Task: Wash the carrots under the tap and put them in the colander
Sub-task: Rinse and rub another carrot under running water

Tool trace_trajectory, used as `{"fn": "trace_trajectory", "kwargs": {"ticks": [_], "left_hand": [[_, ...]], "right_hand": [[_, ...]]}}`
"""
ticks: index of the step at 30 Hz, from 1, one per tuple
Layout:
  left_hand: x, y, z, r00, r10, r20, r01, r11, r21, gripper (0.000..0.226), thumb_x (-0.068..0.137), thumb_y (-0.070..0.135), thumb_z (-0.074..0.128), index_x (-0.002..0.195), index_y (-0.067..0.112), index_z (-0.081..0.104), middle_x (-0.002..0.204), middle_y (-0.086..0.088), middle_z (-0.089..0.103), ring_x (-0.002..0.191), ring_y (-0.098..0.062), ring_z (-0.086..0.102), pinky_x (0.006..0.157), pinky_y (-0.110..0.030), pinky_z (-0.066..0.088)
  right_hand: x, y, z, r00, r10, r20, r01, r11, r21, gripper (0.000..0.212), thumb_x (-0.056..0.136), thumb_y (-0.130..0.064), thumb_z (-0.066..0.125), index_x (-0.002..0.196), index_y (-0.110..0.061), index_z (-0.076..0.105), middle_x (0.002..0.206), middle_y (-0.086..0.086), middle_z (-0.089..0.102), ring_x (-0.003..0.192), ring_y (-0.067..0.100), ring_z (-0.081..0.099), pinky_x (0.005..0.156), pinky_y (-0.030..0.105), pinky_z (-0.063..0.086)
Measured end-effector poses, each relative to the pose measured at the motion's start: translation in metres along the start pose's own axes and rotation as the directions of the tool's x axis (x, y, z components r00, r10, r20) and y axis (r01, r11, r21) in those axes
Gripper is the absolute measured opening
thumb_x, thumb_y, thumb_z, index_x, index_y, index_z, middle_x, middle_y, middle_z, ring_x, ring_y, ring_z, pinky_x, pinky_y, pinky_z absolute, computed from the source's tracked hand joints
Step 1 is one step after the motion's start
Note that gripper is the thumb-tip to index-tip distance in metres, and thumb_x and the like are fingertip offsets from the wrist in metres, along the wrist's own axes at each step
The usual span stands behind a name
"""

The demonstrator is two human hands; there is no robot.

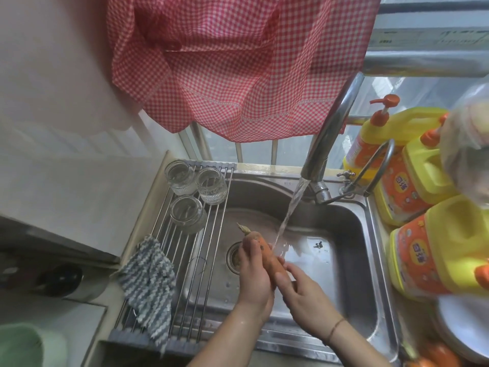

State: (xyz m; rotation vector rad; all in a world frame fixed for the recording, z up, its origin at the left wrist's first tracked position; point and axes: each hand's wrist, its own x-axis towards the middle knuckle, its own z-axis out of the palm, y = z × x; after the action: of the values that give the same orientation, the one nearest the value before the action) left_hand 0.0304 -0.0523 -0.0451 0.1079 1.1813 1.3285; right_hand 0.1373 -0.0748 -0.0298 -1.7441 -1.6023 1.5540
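Note:
An orange carrot [267, 251] with a pale stub top is held over the steel sink [341, 234], right under the water stream from the tap [329, 133]. My left hand [255, 274] grips the carrot from the left, fingers curled round it. My right hand [303, 290] holds its lower end from the right. More carrots [434, 353] lie at the bottom right corner. A pale green container [21, 345] sits at the bottom left, too blurred to tell whether it is the colander.
A roll-up rack [185, 274] covers the sink's left side, carrying three upturned glasses [195, 193] and a striped cloth [149, 284]. Yellow detergent bottles [423, 194] crowd the right counter beside a white plate [465, 332]. A red checked curtain [225, 62] hangs above.

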Motion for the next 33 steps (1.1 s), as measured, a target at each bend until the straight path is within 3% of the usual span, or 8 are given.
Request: {"fn": "trace_trajectory", "kwargs": {"ticks": [3,6,9,15,17,21,28,33], "left_hand": [[-0.004,-0.007,-0.006,0.998,0.036,0.053,-0.038,0.998,0.046,0.049,0.099,0.007,0.05,0.139,0.03,0.034,0.112,-0.01,0.058,0.082,-0.02,0.062,0.074,-0.035,0.055],[-0.005,-0.013,-0.013,0.993,0.07,0.093,-0.083,0.985,0.148,0.075,0.096,-0.008,0.049,0.143,0.042,0.019,0.125,-0.01,0.053,0.093,-0.016,0.062,0.075,-0.026,0.055],[-0.002,-0.018,-0.01,0.989,0.137,0.062,-0.15,0.934,0.324,0.067,0.099,0.002,0.05,0.148,0.033,0.016,0.135,-0.009,0.051,0.105,-0.01,0.061,0.077,-0.018,0.052],[0.01,-0.022,-0.001,0.999,0.012,-0.048,-0.003,0.982,0.189,0.023,0.101,0.022,0.051,0.12,0.021,0.039,0.11,-0.017,0.055,0.087,-0.027,0.057,0.083,-0.043,0.051],[0.014,-0.021,0.001,0.995,-0.02,-0.098,0.039,0.979,0.198,0.017,0.101,0.032,0.049,0.109,0.019,0.04,0.106,-0.019,0.052,0.086,-0.032,0.06,0.076,-0.044,0.05],[0.016,-0.011,-0.003,0.997,-0.059,-0.043,0.067,0.976,0.205,0.036,0.101,0.048,0.041,0.111,0.013,0.039,0.085,-0.017,0.051,0.049,-0.021,0.052,0.051,-0.031,0.049],[0.018,-0.011,-0.026,0.981,-0.071,0.179,0.019,0.961,0.276,0.034,0.104,0.02,0.042,0.134,0.034,0.031,0.118,-0.016,0.053,0.094,-0.03,0.06,0.081,-0.045,0.054],[0.016,-0.009,-0.026,0.978,-0.07,0.196,-0.008,0.928,0.373,0.04,0.105,0.01,0.037,0.141,0.017,0.02,0.099,-0.017,0.06,0.086,-0.027,0.064,0.084,-0.046,0.053]], "right_hand": [[0.002,0.001,0.0,0.997,-0.047,-0.053,0.043,0.997,-0.066,0.042,0.095,-0.05,0.045,0.13,-0.029,0.054,0.104,-0.015,0.065,0.069,-0.008,0.053,0.07,0.004,0.041],[0.002,0.007,0.002,0.995,-0.067,-0.068,0.056,0.986,-0.159,0.043,0.094,-0.052,0.043,0.125,-0.027,0.058,0.109,-0.012,0.069,0.087,0.001,0.064,0.077,0.017,0.048],[-0.002,0.013,0.011,0.992,-0.073,-0.106,0.048,0.975,-0.219,0.043,0.096,-0.054,0.039,0.134,-0.035,0.047,0.112,-0.004,0.071,0.1,0.019,0.066,0.085,0.035,0.05],[-0.008,0.016,0.014,0.978,-0.119,-0.169,0.048,0.928,-0.371,0.048,0.096,-0.054,0.038,0.139,-0.033,0.037,0.114,0.0,0.07,0.1,0.03,0.063,0.079,0.04,0.046],[-0.009,0.016,0.017,0.979,-0.115,-0.166,0.035,0.907,-0.421,0.049,0.095,-0.056,0.035,0.139,-0.033,0.034,0.111,0.001,0.07,0.099,0.03,0.063,0.077,0.04,0.045],[-0.009,0.016,0.025,0.983,-0.105,-0.153,0.036,0.916,-0.4,0.052,0.095,-0.058,0.034,0.14,-0.031,0.033,0.111,0.001,0.07,0.098,0.028,0.065,0.08,0.041,0.048],[-0.003,0.025,0.015,0.986,-0.104,-0.134,0.065,0.963,-0.263,0.047,0.095,-0.051,0.045,0.139,-0.034,0.041,0.103,-0.001,0.073,0.093,0.025,0.066,0.079,0.038,0.049],[-0.001,0.036,0.009,0.987,-0.124,-0.107,0.091,0.959,-0.27,0.034,0.093,-0.054,0.044,0.127,-0.051,0.039,0.079,-0.007,0.069,0.07,0.019,0.061,0.065,0.031,0.047]]}}
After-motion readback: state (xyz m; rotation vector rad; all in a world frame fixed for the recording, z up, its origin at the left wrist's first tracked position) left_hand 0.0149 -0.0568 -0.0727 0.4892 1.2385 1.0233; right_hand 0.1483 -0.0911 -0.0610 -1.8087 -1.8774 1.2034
